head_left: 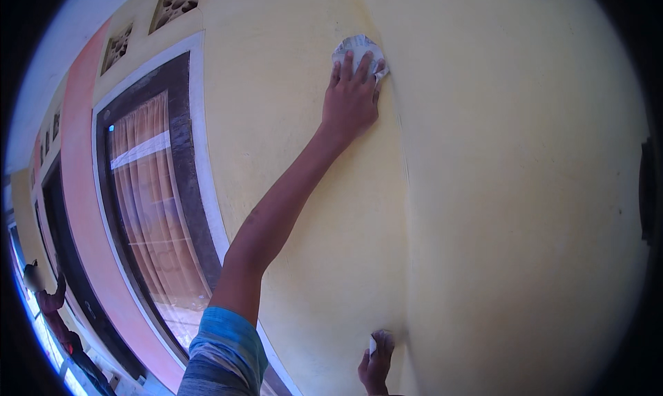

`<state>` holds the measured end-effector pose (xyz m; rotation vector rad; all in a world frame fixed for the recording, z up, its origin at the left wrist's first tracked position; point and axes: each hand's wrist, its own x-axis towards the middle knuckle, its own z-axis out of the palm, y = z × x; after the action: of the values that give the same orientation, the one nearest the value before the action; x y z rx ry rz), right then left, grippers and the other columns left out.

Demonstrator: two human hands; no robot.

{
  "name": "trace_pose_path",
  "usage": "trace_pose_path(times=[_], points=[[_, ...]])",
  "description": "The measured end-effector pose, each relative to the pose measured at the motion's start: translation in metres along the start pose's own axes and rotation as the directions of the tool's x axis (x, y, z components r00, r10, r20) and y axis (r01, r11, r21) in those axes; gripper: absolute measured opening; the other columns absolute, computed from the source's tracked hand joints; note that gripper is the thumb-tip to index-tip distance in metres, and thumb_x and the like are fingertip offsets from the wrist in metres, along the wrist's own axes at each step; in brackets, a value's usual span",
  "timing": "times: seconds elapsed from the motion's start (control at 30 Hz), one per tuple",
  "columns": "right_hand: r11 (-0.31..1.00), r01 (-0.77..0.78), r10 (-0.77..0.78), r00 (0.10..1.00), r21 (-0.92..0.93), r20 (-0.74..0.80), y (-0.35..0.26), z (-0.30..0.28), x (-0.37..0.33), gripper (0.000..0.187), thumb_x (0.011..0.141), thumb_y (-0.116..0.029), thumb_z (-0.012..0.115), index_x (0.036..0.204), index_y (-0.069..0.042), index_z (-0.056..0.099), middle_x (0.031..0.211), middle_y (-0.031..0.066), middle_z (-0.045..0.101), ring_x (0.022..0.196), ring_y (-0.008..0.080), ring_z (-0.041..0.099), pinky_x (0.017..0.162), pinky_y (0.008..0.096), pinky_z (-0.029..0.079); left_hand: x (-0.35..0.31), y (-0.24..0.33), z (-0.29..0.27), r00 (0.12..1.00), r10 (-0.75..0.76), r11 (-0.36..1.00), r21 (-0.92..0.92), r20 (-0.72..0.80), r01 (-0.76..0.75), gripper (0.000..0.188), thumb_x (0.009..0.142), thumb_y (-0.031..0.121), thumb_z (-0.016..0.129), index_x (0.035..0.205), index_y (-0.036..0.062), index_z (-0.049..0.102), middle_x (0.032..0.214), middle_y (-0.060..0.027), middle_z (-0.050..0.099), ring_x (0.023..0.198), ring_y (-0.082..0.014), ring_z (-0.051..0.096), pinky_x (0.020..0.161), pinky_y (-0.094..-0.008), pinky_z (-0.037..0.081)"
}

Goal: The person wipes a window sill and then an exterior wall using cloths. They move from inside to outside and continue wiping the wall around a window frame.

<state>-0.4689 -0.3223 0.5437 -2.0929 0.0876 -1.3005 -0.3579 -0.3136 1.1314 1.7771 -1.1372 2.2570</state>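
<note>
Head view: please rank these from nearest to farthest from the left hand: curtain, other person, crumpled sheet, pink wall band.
1. Crumpled sheet: under the left hand, against the yellow wall.
2. Curtain: to the hand's left, in the window.
3. Pink wall band: left of the window.
4. Other person: far lower left.

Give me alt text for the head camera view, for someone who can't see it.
A person's raised left hand, fingers spread, presses a crumpled, paper-like sheet against a pale yellow wall, while the right hand, lower down, holds a smaller wad. Along the left are a curtained window and, farther off, another person.
</note>
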Motion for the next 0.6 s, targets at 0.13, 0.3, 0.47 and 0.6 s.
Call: trace_pose_path(times=[0.13, 0.3, 0.47, 0.6], points=[[1.000, 0.008, -0.009, 0.999, -0.026, -0.033, -0.003, 0.004, 0.002, 0.050, 0.096, -0.007, 0.046, 0.143, 0.009, 0.041, 0.147, 0.0264, 0.045, 0.142, 0.0518, 0.030, 0.120, 0.0577, 0.019, -0.079, 0.025, -0.039, 0.999, 0.005, 0.991, -0.134, 0.039, 0.000, 0.048, 0.101, 0.022, 0.049, 0.148, 0.0175, 0.047, 0.159, -0.0074, 0.035, 0.148, -0.0362, 0.028, 0.122, -0.0503, 0.024], [0.996, 0.079, -0.082, 0.989, -0.029, -0.119, -0.022, -0.014, 0.054, 0.052, 0.094, -0.005, 0.046, 0.145, 0.005, 0.043, 0.151, 0.0232, 0.043, 0.145, 0.0486, 0.028, 0.119, 0.0616, 0.016, -0.185, 0.042, -0.097, 0.967, -0.138, 0.956, -0.225, 0.214, 0.186, 0.052, 0.098, 0.017, 0.050, 0.150, 0.0184, 0.046, 0.161, -0.0061, 0.032, 0.150, -0.0354, 0.025, 0.122, -0.0500, 0.022], [0.975, 0.214, -0.220, 0.967, -0.057, -0.131, -0.069, -0.046, 0.148, 0.054, 0.095, -0.004, 0.044, 0.148, 0.003, 0.040, 0.156, 0.0185, 0.040, 0.147, 0.0486, 0.025, 0.120, 0.0603, 0.015, -0.303, 0.062, -0.144, 0.876, -0.376, 0.851, -0.262, 0.301, 0.455, 0.048, 0.098, 0.017, 0.049, 0.146, 0.0142, 0.052, 0.159, -0.0059, 0.038, 0.148, -0.0397, 0.029, 0.120, -0.0539, 0.023], [0.902, 0.394, -0.424, 0.887, -0.179, -0.183, -0.128, -0.075, 0.232, 0.048, 0.104, -0.012, 0.037, 0.151, -0.001, 0.038, 0.158, 0.0147, 0.037, 0.151, 0.0421, 0.020, 0.122, 0.0535, 0.011, -0.410, 0.093, -0.174, 0.756, -0.577, 0.699, -0.292, 0.310, 0.653, 0.045, 0.102, 0.021, 0.043, 0.144, 0.0124, 0.054, 0.154, -0.0070, 0.047, 0.147, -0.0413, 0.032, 0.120, -0.0553, 0.022]])
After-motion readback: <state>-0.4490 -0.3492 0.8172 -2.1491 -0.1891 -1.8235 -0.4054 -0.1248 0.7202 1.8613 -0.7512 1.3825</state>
